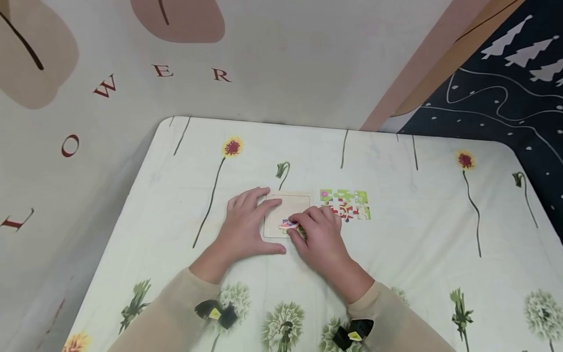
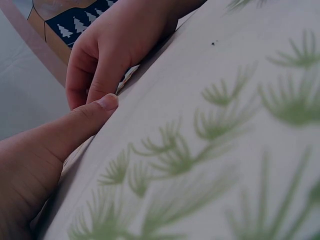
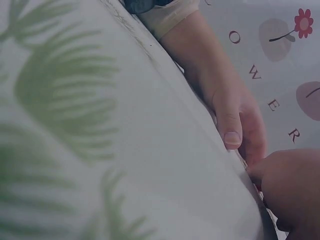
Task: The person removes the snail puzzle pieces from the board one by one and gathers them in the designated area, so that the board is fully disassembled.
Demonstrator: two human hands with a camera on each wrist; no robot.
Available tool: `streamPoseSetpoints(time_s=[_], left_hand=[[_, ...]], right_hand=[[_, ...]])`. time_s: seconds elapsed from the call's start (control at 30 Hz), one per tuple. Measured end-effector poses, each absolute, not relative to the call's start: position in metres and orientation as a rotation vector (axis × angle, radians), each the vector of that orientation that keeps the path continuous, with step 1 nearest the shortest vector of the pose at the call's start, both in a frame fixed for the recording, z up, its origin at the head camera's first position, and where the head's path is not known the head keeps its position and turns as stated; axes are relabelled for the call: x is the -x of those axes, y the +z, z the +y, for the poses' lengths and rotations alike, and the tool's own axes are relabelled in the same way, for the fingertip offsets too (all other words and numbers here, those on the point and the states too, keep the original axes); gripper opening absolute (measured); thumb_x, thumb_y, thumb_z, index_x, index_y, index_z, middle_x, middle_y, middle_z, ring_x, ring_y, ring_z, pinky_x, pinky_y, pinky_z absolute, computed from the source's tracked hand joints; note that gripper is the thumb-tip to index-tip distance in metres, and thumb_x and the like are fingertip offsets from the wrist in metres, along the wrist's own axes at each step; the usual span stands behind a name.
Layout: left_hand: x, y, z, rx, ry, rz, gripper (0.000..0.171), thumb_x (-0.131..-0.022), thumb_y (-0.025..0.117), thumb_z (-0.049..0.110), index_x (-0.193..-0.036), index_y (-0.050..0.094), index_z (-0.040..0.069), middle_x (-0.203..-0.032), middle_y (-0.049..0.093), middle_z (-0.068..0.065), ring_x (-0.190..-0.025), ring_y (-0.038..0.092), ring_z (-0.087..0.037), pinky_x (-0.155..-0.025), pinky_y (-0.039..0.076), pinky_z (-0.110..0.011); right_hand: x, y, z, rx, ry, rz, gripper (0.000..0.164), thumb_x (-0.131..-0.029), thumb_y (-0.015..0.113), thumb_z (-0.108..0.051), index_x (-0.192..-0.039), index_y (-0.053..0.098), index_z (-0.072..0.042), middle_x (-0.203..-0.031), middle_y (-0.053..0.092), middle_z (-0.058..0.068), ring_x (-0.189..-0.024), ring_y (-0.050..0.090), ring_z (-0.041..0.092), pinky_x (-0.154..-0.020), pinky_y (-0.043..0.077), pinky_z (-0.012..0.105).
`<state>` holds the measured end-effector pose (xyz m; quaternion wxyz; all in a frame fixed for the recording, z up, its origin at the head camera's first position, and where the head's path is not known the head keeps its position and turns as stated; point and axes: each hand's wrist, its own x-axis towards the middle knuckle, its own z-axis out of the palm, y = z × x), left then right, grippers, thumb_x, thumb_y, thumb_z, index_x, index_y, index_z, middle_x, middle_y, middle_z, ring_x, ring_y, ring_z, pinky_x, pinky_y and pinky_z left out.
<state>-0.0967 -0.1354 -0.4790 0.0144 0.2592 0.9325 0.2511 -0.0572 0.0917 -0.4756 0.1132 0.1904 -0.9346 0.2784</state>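
A pale wooden puzzle board (image 1: 295,204) lies on the cloth in front of the person, with a little coloured picture showing at its lower right, partly under the right hand. The left hand (image 1: 244,229) rests along the board's left side, fingers stretched over its top left corner and thumb below its lower edge. Over the lower part of the board the right hand (image 1: 323,239) pinches a small colourful puzzle piece (image 1: 288,225) between thumb and fingers. In the left wrist view the right hand (image 2: 112,55) bends down beyond the left thumb; the board is mostly hidden there.
Several green and red puzzle pieces (image 1: 361,197) lie grouped just right of the board, partly behind the right hand. A white flower-printed cloth (image 1: 409,210) covers the table. Behind stand a wall with printed letters (image 1: 222,75) and a dark panel with white trees (image 1: 506,41).
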Motion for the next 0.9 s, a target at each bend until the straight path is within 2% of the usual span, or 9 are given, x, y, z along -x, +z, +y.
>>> streamPoseSetpoints(time_s=[0.37, 0.7, 0.9], left_hand=[[0.0972, -0.4789, -0.1347, -0.807, 0.782, 2.896, 0.107, -0.062, 0.091, 0.075, -0.150, 0.061, 0.021, -0.164, 0.039, -0.010, -0.152, 0.030, -0.033, -0.115, 0.023, -0.062], [0.0979, -0.4789, -0.1348, -0.806, 0.775, 2.900, 0.108, -0.062, 0.090, 0.076, -0.150, 0.061, 0.021, -0.164, 0.039, -0.010, -0.153, 0.030, -0.033, -0.115, 0.024, -0.061], [0.0977, -0.4791, -0.1354, -0.805, 0.780, 2.895, 0.108, -0.062, 0.091, 0.075, -0.150, 0.061, 0.022, -0.164, 0.038, -0.010, -0.152, 0.030, -0.033, -0.115, 0.023, -0.061]], right_hand=[[0.0554, -0.4701, 0.0901, -0.460, 0.801, -2.863, 0.021, -0.096, 0.082, -0.027, -0.115, 0.077, -0.021, -0.097, 0.059, -0.006, -0.098, 0.047, 0.023, -0.086, 0.034, 0.049], [0.0556, -0.4691, 0.0885, -0.447, 0.851, -2.848, 0.021, -0.094, 0.085, -0.026, -0.109, 0.071, -0.020, -0.102, 0.064, -0.006, -0.100, 0.048, 0.024, -0.091, 0.034, 0.051], [0.0549, -0.4695, 0.0889, -0.565, 0.918, -2.730, 0.016, -0.093, 0.086, -0.018, -0.104, 0.074, -0.021, -0.102, 0.074, -0.009, -0.101, 0.053, 0.023, -0.089, 0.035, 0.050]])
